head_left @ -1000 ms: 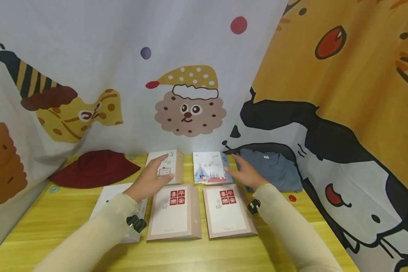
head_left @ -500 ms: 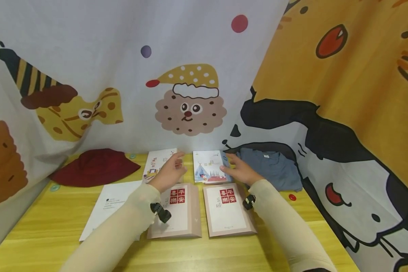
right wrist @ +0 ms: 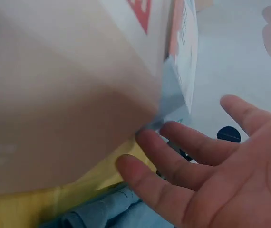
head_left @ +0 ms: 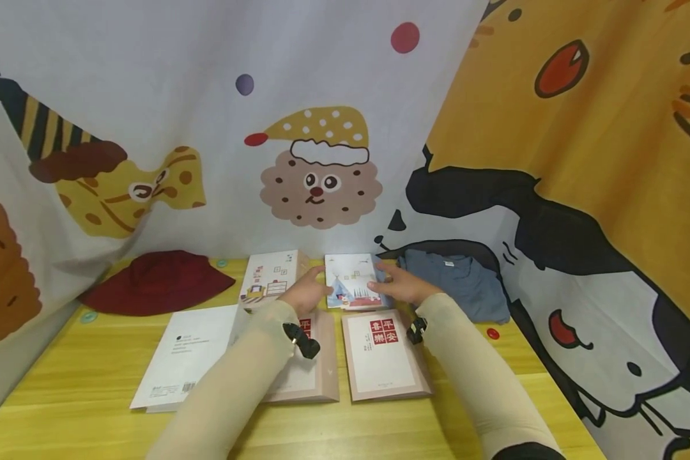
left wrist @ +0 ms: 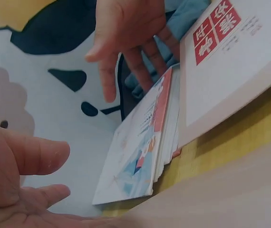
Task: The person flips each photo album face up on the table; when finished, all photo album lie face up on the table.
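Far out to the left of both hands a dark red bucket hat lies flat against the cartoon-print curtain, and nearer the person, beside the left forearm, a white booklet lies face up on the yellow desk. Moving in, a cream illustrated book lies just left of the left hand, apart from it as far as the head view shows. That left hand has its fingers relaxed and spread, thumb side turned toward the illustrated tent book, gripping nothing; its wrist view shows the palm empty and open. Under the left forearm lies a beige book with red characters, largely covered by the sleeve, and its twin lies under the space between the wrists. The tent book, a thin volume with pages slightly fanned, lies flat on the desk right between the two hands, which bracket it from either side, probably to square it or lift it. The right hand is open too, fingers straight and at the book's right edge; whether they touch it I cannot tell. Just beyond the right hand a folded grey-blue T-shirt lies by the curtain, with a small red dot on the desk nearby. No container shows anywhere.
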`<state>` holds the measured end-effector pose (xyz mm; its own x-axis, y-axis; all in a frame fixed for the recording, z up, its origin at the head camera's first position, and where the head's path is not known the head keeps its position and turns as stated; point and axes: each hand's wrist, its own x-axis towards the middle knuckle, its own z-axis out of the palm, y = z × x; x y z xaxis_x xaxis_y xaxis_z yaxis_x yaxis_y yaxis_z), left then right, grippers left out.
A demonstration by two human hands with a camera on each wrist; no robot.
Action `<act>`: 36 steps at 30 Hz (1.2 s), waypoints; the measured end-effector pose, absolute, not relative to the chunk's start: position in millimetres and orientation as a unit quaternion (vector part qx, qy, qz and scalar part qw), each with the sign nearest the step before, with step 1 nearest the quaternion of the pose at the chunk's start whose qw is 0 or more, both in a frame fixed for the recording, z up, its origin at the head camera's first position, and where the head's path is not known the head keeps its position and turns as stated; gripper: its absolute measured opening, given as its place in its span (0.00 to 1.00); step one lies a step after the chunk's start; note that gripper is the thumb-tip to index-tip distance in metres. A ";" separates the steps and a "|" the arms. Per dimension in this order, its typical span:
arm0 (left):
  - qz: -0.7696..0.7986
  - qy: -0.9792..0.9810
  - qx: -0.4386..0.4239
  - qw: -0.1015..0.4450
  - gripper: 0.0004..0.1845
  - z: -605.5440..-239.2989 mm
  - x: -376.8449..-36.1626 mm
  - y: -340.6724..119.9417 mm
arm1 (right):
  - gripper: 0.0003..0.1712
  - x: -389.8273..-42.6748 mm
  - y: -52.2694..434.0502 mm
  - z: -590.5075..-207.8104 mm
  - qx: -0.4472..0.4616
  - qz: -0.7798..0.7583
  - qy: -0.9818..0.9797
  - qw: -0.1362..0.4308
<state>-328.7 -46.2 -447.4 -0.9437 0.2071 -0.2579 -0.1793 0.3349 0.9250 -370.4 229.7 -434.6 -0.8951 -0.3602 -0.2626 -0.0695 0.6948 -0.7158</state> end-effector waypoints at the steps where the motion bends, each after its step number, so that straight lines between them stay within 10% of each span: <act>1: 0.584 0.793 -0.002 0.175 0.41 -447.8 -330.2 -45.5 | 0.54 -370.6 230.4 -433.4 -0.120 -0.373 0.897 0.205; 36: 0.667 0.711 -0.034 0.221 0.48 -457.4 -349.2 -22.5 | 0.55 -376.5 221.3 -425.4 -0.045 -0.362 0.892 0.266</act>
<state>-349.2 -22.5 -457.4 -0.9004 0.2461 -0.3588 -0.3427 0.1070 0.9333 -376.5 221.3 -425.4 -0.8541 -0.2728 -0.4428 0.1130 0.7337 -0.6700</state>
